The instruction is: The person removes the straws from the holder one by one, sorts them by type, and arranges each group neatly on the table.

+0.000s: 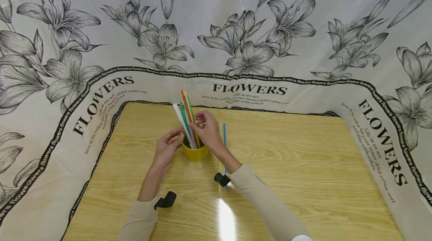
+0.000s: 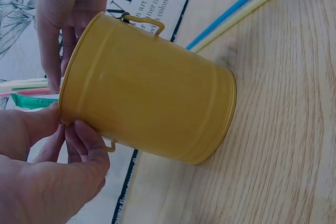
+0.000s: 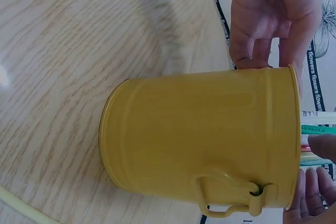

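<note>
A yellow metal bucket (image 1: 195,154) with small side handles stands upright on the table and holds several thin, wrapped drinking straws (image 1: 187,115) in white, green, red and yellow. My left hand (image 1: 165,149) grips the bucket's rim at its left side, thumb and fingers on either side of the wall in the left wrist view. From the right, my right hand (image 1: 207,130) reaches over the rim and pinches at the straws. Its thumb (image 3: 323,147) lies against them in the right wrist view. The straws' lower ends are hidden inside the bucket.
On the wooden table (image 1: 297,166), right of the bucket, lie a blue straw (image 1: 224,136) and a pale yellow straw (image 1: 220,166), partly under my right forearm. A white cloth (image 1: 249,94) printed with flowers and lettering borders the table's back and sides.
</note>
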Tool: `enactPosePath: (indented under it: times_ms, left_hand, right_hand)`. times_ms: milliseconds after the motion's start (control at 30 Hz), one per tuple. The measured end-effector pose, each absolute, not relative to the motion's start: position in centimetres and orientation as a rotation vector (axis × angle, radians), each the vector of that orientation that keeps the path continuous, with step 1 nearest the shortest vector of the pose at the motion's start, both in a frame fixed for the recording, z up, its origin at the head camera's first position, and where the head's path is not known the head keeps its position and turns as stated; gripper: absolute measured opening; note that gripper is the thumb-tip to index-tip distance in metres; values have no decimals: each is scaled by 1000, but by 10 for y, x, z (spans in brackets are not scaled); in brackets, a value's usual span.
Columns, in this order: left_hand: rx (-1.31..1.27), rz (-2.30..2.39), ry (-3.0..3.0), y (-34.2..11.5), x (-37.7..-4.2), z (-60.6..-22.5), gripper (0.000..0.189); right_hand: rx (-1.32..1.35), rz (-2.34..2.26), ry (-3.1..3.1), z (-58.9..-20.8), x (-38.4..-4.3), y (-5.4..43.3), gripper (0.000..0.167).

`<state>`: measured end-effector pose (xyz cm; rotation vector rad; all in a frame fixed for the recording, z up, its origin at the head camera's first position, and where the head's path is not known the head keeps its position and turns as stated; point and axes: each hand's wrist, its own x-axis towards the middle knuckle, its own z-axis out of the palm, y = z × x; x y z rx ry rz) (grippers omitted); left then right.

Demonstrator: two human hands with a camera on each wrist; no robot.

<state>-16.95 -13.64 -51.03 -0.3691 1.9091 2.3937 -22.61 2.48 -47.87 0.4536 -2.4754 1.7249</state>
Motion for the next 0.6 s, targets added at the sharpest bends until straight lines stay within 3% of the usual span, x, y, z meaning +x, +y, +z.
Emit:
enactPosePath:
  times_ms: [600]
  left_hand:
    - [-365, 2406, 1900, -137, -170, -510, 37]
  right_hand:
    - [475, 1657, -2489, -479, -224, 23, 17]
